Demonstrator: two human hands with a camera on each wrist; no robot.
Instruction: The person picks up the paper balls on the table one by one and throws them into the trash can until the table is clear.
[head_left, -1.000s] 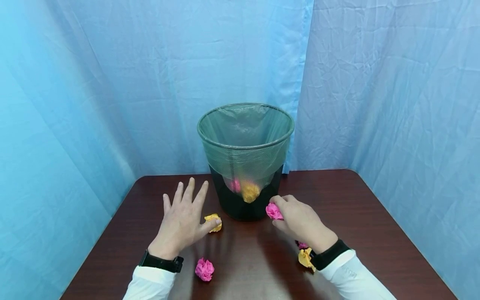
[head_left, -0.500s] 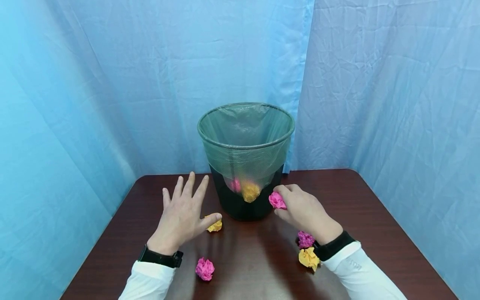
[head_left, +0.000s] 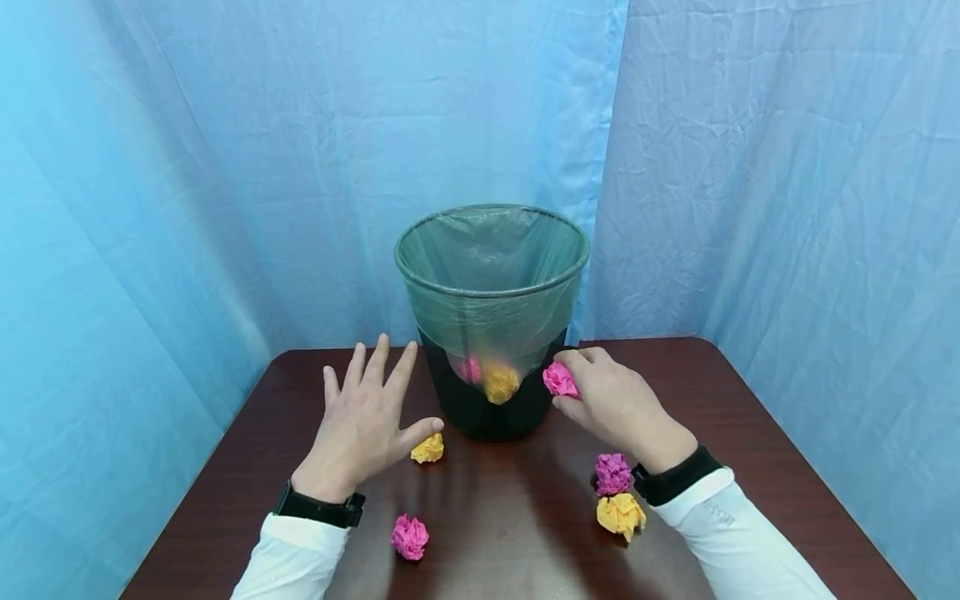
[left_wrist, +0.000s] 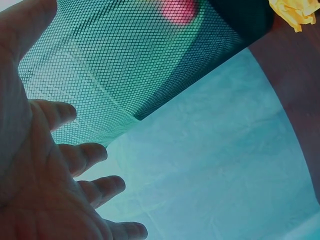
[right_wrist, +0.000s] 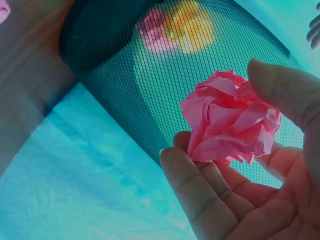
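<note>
My right hand (head_left: 618,404) pinches a crumpled pink paper ball (right_wrist: 230,117) between thumb and fingers, level with the lower right side of the mesh wastebasket (head_left: 491,333). My left hand (head_left: 360,433) is spread with straight fingers to the left of the basket and holds nothing. Just under its thumb in the head view lies a yellow paper ball (head_left: 427,448). A green-tinted plastic bag lines the basket. Through the mesh show a yellow paper ball (right_wrist: 190,27) and a pink paper ball (right_wrist: 156,31) at the bottom.
Another pink paper ball (head_left: 409,537) lies at the front of the brown table (head_left: 495,517). On the right, a magenta paper ball (head_left: 612,474) sits against a yellow paper ball (head_left: 621,515), beside my right wrist. Blue curtains (head_left: 337,167) hang behind and along both sides.
My right hand has risen in the head view and moved slightly right with the pink paper ball, uncovering the magenta and yellow balls. My left hand has shifted up a little, still spread.
</note>
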